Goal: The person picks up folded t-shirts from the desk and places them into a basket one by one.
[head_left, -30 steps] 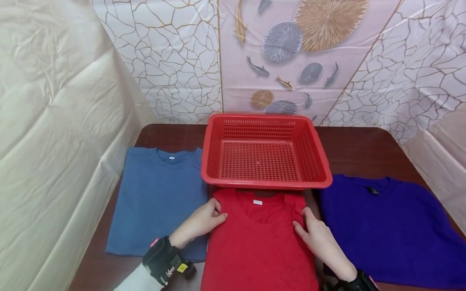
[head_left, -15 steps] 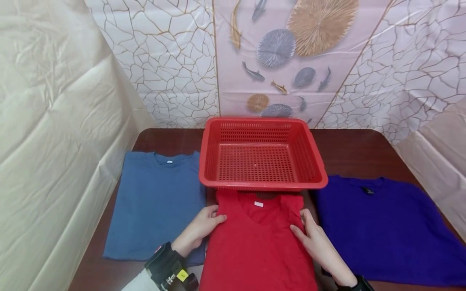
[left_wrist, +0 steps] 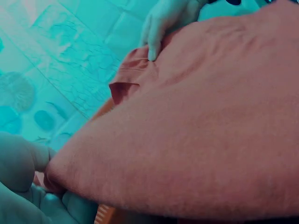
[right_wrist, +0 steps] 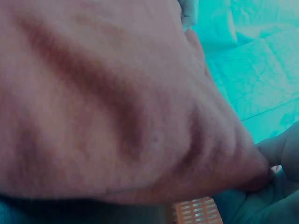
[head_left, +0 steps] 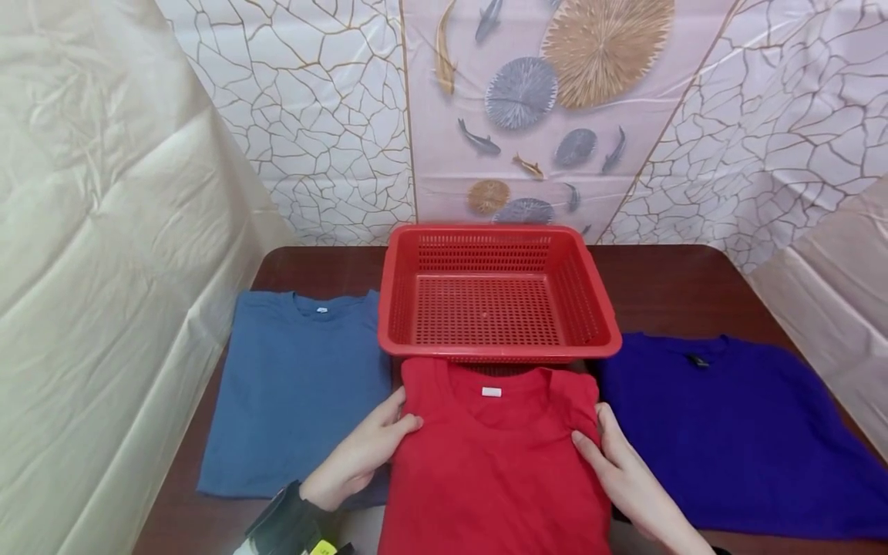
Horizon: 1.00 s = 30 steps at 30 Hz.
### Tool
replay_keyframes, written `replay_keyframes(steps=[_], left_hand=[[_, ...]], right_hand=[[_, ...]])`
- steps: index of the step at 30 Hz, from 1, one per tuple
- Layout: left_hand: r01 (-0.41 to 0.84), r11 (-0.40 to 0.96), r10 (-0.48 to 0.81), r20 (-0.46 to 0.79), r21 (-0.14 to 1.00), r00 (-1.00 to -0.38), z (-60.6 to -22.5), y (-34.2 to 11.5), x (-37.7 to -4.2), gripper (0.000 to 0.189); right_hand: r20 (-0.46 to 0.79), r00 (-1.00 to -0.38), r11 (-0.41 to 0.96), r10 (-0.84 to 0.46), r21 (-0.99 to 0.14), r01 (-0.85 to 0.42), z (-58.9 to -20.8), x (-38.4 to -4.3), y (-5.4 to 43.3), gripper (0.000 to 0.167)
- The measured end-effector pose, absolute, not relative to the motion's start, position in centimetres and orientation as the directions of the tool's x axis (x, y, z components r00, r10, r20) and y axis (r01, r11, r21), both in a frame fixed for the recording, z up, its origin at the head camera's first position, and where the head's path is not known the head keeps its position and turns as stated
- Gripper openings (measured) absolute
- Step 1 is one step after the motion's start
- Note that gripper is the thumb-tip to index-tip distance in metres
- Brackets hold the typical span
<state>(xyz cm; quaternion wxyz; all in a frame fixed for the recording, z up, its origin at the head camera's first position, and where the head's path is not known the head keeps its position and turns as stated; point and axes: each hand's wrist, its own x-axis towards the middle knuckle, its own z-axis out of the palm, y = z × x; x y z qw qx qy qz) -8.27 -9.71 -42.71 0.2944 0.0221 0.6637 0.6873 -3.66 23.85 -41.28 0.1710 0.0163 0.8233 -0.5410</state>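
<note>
A red T-shirt (head_left: 492,470) with a white neck label spans the space between my hands in the head view, its collar edge close to the front of the red plastic basket (head_left: 499,353). My left hand (head_left: 368,447) pinches the shirt's left edge near the shoulder, thumb on top. On the opposite edge my right hand (head_left: 627,474) pinches the cloth the same way. In the left wrist view the fabric (left_wrist: 187,121) stretches from my left fingers up to the other hand. The right wrist view shows creased cloth (right_wrist: 107,107) gathered at the thumb.
The basket has perforated walls and a bare floor. A folded blue T-shirt (head_left: 298,401) lies left on the dark wooden table (head_left: 666,285); a folded purple T-shirt (head_left: 735,439) lies right. Patterned sheeting (head_left: 333,116) hangs behind the table.
The red shirt appears larger and its shoulders are spread wider, as if lifted toward the camera. The right hand has moved right with its edge. The head view has shifted slightly.
</note>
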Motion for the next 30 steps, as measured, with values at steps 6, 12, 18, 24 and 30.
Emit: replay_keyframes(steps=[6, 12, 18, 24, 30], left_hand=[[-0.414, -0.032, 0.514, -0.34, 0.91, -0.788, -40.5, -10.8, -8.0, 0.07], [-0.365, -0.075, 0.536, -0.271, 0.928, -0.799, -37.9, -11.7, -8.7, 0.064], [-0.308, -0.068, 0.504, -0.234, 0.949, -0.832, -35.1, -11.7, -10.6, 0.055], [-0.269, -0.04, 0.46, -0.222, 0.962, -0.86, -32.6, -11.3, -13.6, 0.055], [-0.243, -0.028, 0.442, -0.206, 0.97, -0.873, -30.6, -10.8, -17.1, 0.045]], right_hand=[[-0.182, -0.968, 0.369, -0.172, -0.923, 0.109, -39.5, -2.9, 24.1, 0.044], [-0.042, -0.969, 0.231, -0.244, -0.973, -0.016, -37.2, -3.7, 24.2, 0.033], [0.003, -0.958, 0.205, -0.286, -0.977, -0.064, -34.7, -5.9, 24.3, 0.039], [-0.023, -0.962, 0.225, -0.27, -0.973, -0.04, -32.4, -8.7, 24.5, 0.036], [-0.063, -0.961, 0.118, -0.268, -0.992, 0.032, -30.2, -12.2, 24.9, 0.026]])
